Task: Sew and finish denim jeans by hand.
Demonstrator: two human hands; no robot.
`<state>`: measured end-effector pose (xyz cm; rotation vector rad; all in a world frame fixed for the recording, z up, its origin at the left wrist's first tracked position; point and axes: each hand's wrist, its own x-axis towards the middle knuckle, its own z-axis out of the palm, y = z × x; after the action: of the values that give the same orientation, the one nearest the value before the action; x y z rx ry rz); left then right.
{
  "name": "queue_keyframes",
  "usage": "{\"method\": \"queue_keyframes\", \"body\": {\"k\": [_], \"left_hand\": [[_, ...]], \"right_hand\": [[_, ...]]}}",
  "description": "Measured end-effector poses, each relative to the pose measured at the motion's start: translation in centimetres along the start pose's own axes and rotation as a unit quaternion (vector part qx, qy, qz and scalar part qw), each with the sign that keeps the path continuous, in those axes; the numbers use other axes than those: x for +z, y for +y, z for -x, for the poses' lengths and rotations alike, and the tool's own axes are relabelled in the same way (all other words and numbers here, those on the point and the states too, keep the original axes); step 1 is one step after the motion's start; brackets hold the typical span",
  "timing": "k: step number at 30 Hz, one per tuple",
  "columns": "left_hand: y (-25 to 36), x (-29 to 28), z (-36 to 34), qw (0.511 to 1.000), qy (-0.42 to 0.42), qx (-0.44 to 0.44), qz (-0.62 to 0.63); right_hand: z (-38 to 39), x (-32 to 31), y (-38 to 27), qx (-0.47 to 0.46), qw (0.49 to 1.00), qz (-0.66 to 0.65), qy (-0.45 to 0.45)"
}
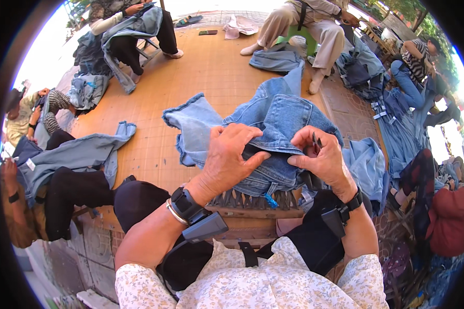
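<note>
Left hand (231, 157): fingers bent, thumb out toward the right hand, pinching a fold of the jeans (273, 129) at the waistband edge. Right hand (319, 157): fingertips pressed onto the same fold, just beside the left thumb; a small dark snipping tool (315, 141) is tucked in that palm, tips poking up above the knuckles.

The jeans are medium-blue denim, faded, with a darker waistband under the fingers and a back pocket with pale stitching just above them. One paler leg with a frayed hem spreads away past the left fingers; the rest bunches down toward the wrists, over the lap. A small blue tag (269, 200) hangs below the hands.

Beyond the fingers: orange mat (191, 77) with more denim pieces (82, 152), other seated people around its edge.
</note>
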<state>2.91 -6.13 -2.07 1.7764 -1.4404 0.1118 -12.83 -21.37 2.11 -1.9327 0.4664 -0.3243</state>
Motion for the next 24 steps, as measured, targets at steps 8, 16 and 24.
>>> {"method": "queue_keyframes", "body": {"k": [8,16,24], "left_hand": [[0.1,1.4,-0.4,0.997,0.045,0.064,0.008],[0.6,1.9,-0.5,0.997,0.044,0.056,0.028],[0.6,1.8,-0.6,0.997,0.021,0.002,0.072]], "right_hand": [[0.3,1.0,-0.8,-0.007,1.0,-0.014,-0.023],[-0.2,2.9,0.9,-0.142,0.987,0.021,0.071],[0.1,2.8,-0.4,-0.165,0.979,0.116,0.034]]}}
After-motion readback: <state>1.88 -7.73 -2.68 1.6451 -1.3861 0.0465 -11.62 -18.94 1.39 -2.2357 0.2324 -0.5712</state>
